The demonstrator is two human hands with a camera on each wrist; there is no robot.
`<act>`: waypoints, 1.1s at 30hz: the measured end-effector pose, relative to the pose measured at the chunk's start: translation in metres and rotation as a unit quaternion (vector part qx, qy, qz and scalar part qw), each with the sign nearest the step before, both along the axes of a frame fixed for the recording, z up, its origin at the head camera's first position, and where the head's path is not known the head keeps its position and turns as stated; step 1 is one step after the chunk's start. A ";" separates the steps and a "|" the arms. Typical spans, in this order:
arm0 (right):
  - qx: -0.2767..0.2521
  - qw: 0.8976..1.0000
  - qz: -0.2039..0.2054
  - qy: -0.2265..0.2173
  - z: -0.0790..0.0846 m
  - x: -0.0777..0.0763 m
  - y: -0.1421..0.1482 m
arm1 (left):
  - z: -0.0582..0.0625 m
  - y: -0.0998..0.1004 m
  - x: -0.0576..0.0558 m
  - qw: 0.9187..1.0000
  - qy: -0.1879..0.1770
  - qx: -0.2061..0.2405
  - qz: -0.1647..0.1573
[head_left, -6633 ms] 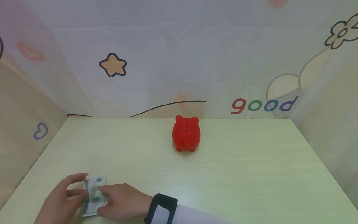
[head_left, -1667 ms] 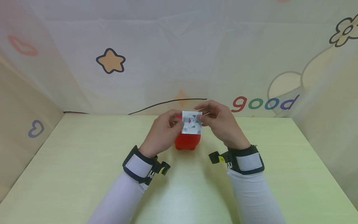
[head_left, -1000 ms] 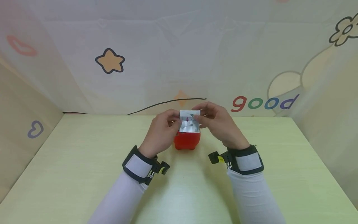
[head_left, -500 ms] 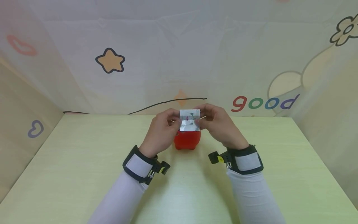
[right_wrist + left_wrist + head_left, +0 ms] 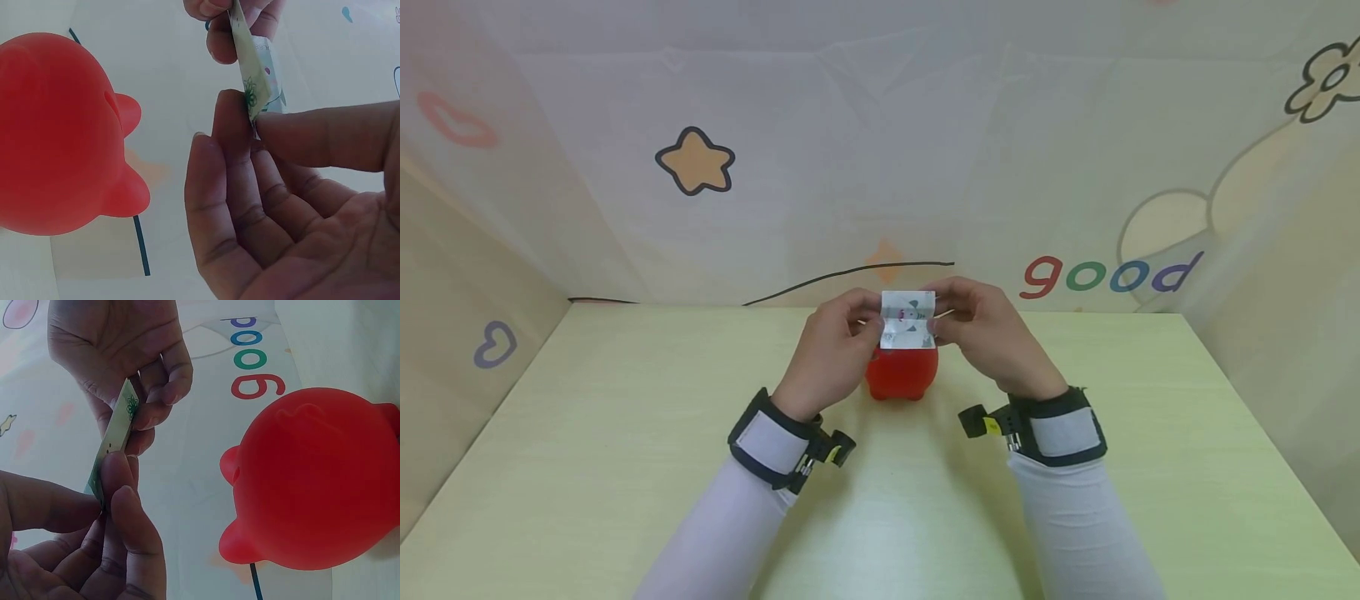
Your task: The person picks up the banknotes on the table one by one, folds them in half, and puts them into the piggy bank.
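A creased paper banknote [image 5: 908, 320], white with a small printed figure, is held up over a red piggy bank [image 5: 902, 375]. My left hand [image 5: 833, 348] pinches the note's left edge between thumb and fingers. At the right edge my right hand [image 5: 989, 335] pinches it the same way. The left wrist view shows the note [image 5: 116, 434] nearly edge-on, a green flower print near its end, apart from the piggy bank [image 5: 319, 481]. In the right wrist view the note [image 5: 247, 62] is bent along a fold. From the head, it hides the piggy bank's top and slot.
The piggy bank stands near the back of a pale wooden table [image 5: 625, 433]. Behind it hangs a light cloth backdrop [image 5: 820, 167] printed with a star and the word "good". Each wrist wears a black strap with a small camera [image 5: 835, 450].
Earlier the banknote lay on the table at the left under both hands; now both hold it above the piggy bank. Over the last second the right thumb has slid lower on the note, which rose slightly.
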State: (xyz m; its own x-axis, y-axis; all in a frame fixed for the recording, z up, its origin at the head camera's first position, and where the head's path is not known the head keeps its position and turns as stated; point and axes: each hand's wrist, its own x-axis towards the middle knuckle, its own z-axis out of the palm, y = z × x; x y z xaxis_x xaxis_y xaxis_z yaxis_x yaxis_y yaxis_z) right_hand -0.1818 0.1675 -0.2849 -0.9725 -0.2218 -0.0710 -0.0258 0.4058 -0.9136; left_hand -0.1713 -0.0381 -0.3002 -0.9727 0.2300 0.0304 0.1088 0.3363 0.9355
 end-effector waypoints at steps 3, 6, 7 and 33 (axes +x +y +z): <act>0.003 1.000 -0.004 -0.002 0.000 0.000 0.000 | 0.000 0.000 0.000 1.000 0.009 -0.001 -0.002; 0.010 1.000 -0.006 -0.002 0.000 -0.001 0.001 | 0.001 0.001 0.000 1.000 0.016 -0.003 -0.002; 0.010 1.000 -0.004 -0.002 0.000 -0.001 0.001 | 0.001 0.001 -0.001 1.000 0.017 -0.003 -0.002; 0.003 1.000 -0.004 -0.023 0.000 -0.001 -0.001 | 0.000 -0.001 -0.001 1.000 0.016 0.005 0.003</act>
State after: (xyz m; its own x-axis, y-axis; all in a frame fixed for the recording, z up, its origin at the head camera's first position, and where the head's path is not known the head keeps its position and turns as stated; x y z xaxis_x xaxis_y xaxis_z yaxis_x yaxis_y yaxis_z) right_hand -0.1832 0.1667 -0.2847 -0.9698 -0.2140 -0.1172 0.0192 0.4121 -0.9109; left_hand -0.1723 -0.0389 -0.3006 -0.9728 0.2227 0.0641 0.1366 0.3275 0.9349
